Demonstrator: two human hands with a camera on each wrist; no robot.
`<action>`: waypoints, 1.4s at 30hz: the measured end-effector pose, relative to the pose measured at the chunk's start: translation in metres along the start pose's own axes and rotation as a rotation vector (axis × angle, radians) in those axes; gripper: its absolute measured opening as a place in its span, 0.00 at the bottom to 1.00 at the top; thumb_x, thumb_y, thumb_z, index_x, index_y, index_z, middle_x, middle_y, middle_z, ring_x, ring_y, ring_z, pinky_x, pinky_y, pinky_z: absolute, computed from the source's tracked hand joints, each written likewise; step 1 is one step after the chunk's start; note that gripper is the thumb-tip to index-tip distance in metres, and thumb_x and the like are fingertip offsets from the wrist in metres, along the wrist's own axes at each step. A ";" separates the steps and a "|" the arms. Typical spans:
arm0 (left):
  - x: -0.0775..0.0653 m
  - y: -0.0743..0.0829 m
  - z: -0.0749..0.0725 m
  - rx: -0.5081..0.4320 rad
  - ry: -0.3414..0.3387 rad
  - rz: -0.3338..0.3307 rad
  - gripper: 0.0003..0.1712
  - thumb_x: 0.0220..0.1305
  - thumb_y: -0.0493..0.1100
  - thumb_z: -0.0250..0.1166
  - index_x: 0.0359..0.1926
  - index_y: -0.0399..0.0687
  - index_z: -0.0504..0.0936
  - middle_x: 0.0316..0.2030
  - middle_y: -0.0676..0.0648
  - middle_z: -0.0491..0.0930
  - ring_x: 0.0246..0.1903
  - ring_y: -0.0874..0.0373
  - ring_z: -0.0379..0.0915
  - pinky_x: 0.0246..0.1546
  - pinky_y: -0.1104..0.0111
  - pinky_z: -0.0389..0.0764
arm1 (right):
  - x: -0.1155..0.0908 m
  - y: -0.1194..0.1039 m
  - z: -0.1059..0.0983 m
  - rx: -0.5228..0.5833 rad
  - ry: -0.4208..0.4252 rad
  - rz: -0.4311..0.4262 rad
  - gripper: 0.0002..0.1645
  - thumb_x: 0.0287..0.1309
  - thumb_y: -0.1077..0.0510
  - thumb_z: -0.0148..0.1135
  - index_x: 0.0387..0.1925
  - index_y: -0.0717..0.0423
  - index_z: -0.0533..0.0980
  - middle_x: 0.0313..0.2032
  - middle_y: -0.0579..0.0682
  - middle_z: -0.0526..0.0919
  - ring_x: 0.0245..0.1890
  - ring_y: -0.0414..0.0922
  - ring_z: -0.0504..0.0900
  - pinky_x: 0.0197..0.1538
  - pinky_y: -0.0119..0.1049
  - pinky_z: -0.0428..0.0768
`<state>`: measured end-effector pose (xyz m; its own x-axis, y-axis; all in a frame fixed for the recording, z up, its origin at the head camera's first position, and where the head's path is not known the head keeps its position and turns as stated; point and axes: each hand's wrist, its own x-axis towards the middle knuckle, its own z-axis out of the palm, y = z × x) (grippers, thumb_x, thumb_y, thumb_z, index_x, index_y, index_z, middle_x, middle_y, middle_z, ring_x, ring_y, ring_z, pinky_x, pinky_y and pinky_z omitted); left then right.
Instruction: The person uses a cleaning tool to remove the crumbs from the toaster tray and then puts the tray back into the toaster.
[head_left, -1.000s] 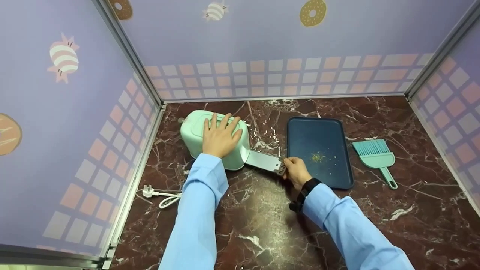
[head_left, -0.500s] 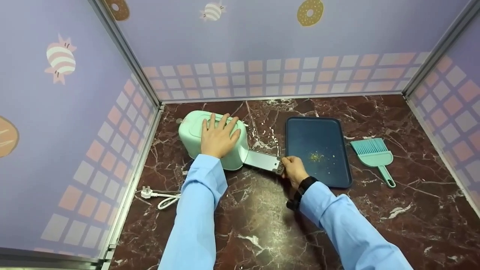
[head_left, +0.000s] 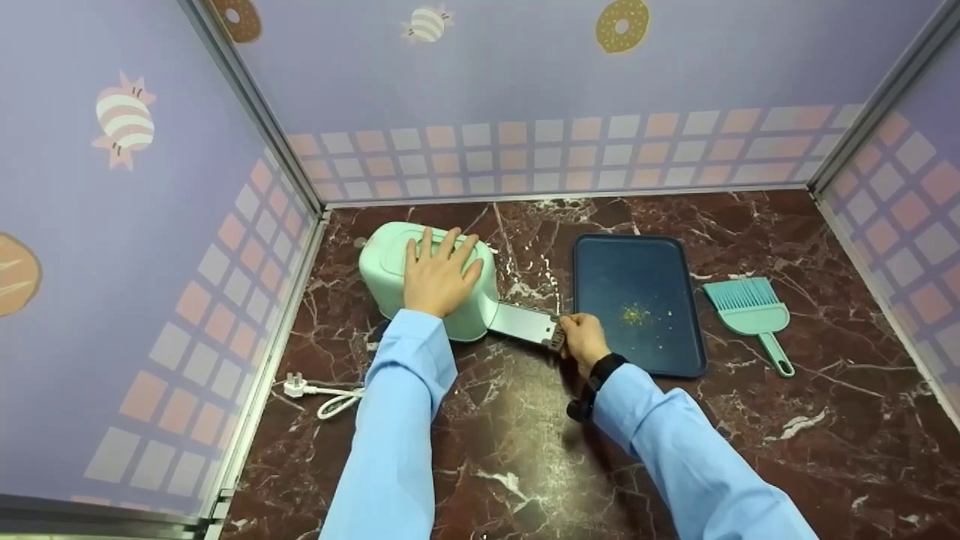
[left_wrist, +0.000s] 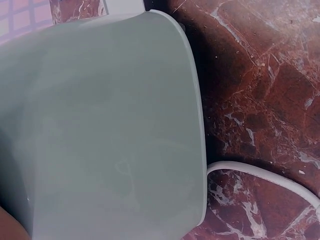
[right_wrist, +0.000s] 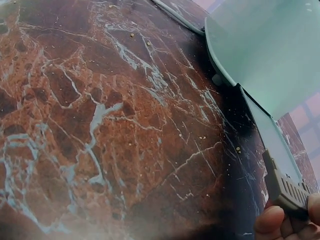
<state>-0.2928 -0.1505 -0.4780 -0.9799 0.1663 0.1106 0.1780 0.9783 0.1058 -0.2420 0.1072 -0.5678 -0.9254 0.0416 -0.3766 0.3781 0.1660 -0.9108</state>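
Observation:
A mint-green toaster (head_left: 386, 274) with rounded sides stands on the marbled tabletop in the head view. My left hand (head_left: 439, 279) rests on its top with fingers spread and hides part of it. Its smooth side (left_wrist: 115, 125) fills most of the left wrist view. From the toaster's right end sticks out a flat metal crumb tray (head_left: 521, 322), whose inner part is hidden inside. My right hand (head_left: 585, 339) pinches the tray's outer end between thumb and fingers. That end is a ribbed brownish grip (right_wrist: 287, 192) in the right wrist view.
A dark blue baking tray (head_left: 630, 270) with yellowish crumbs lies right of the toaster, close behind my right hand. Farther right is a mint-green hand brush (head_left: 754, 319). A white cord with a plug (head_left: 296, 385) lies at the left. Patterned walls (head_left: 525, 67) enclose the back and sides.
My right hand has moved slightly left with the crumb tray's grip, and a little less of the tray sticks out. My left hand stays on the toaster.

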 end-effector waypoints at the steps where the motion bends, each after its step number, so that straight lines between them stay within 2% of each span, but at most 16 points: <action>1: 0.000 0.000 0.000 0.001 0.003 0.002 0.34 0.78 0.69 0.35 0.79 0.73 0.58 0.79 0.54 0.54 0.79 0.37 0.37 0.77 0.42 0.35 | 0.000 -0.001 0.000 -0.019 0.003 0.000 0.22 0.80 0.59 0.48 0.62 0.72 0.72 0.17 0.47 0.70 0.10 0.39 0.69 0.18 0.30 0.70; 6: 0.000 -0.001 0.001 -0.001 0.007 0.002 0.34 0.78 0.70 0.35 0.79 0.73 0.59 0.79 0.54 0.54 0.79 0.38 0.38 0.77 0.42 0.35 | 0.003 -0.002 0.002 -0.082 0.014 0.010 0.23 0.79 0.57 0.50 0.64 0.70 0.73 0.13 0.47 0.69 0.09 0.39 0.70 0.16 0.31 0.71; 12: 0.001 0.000 0.001 0.001 0.009 -0.001 0.34 0.78 0.69 0.35 0.79 0.73 0.59 0.79 0.54 0.55 0.79 0.37 0.39 0.77 0.41 0.36 | 0.005 -0.002 0.004 -0.071 0.024 0.024 0.22 0.78 0.57 0.52 0.61 0.69 0.76 0.15 0.50 0.74 0.09 0.40 0.73 0.16 0.32 0.74; 19: 0.000 0.000 0.002 0.013 0.022 -0.004 0.33 0.78 0.69 0.35 0.78 0.74 0.59 0.79 0.54 0.56 0.79 0.38 0.40 0.77 0.42 0.37 | 0.009 0.002 0.014 0.003 0.030 0.055 0.19 0.77 0.56 0.55 0.49 0.70 0.81 0.13 0.53 0.75 0.08 0.42 0.76 0.13 0.33 0.76; 27: 0.000 0.000 0.002 0.019 0.030 -0.007 0.33 0.78 0.69 0.36 0.78 0.74 0.60 0.78 0.54 0.57 0.79 0.38 0.40 0.77 0.42 0.38 | 0.011 0.000 0.025 0.019 0.000 0.062 0.18 0.78 0.55 0.53 0.39 0.67 0.79 0.15 0.51 0.73 0.10 0.41 0.76 0.16 0.32 0.76; 32: 0.001 -0.001 0.003 0.021 0.039 -0.007 0.33 0.78 0.69 0.37 0.78 0.74 0.60 0.78 0.54 0.57 0.79 0.38 0.41 0.77 0.42 0.39 | 0.011 -0.001 0.025 0.051 -0.049 0.069 0.17 0.80 0.57 0.48 0.45 0.68 0.77 0.19 0.51 0.73 0.13 0.40 0.76 0.20 0.30 0.77; 36: 0.001 -0.001 0.003 0.018 0.048 -0.005 0.33 0.78 0.69 0.37 0.78 0.73 0.61 0.78 0.54 0.58 0.79 0.38 0.42 0.77 0.42 0.39 | 0.011 -0.002 0.026 0.144 -0.098 0.101 0.15 0.80 0.62 0.46 0.52 0.71 0.73 0.25 0.52 0.72 0.17 0.42 0.78 0.23 0.31 0.77; 39: 0.001 -0.001 0.003 0.020 0.051 -0.003 0.32 0.78 0.68 0.37 0.78 0.73 0.62 0.78 0.54 0.58 0.79 0.37 0.42 0.77 0.42 0.39 | 0.011 -0.001 0.029 0.202 -0.134 0.100 0.14 0.78 0.66 0.45 0.54 0.74 0.70 0.28 0.54 0.73 0.18 0.42 0.79 0.23 0.30 0.77; 42: 0.000 0.000 0.002 0.023 0.048 -0.002 0.32 0.78 0.68 0.37 0.78 0.73 0.61 0.78 0.54 0.58 0.79 0.37 0.42 0.77 0.42 0.40 | 0.011 -0.001 0.032 0.226 -0.152 0.086 0.13 0.77 0.67 0.45 0.52 0.75 0.70 0.26 0.55 0.74 0.17 0.42 0.78 0.22 0.30 0.76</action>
<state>-0.2933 -0.1498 -0.4803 -0.9746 0.1587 0.1579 0.1732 0.9814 0.0832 -0.2515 0.0759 -0.5767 -0.8820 -0.1047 -0.4595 0.4665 -0.0560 -0.8827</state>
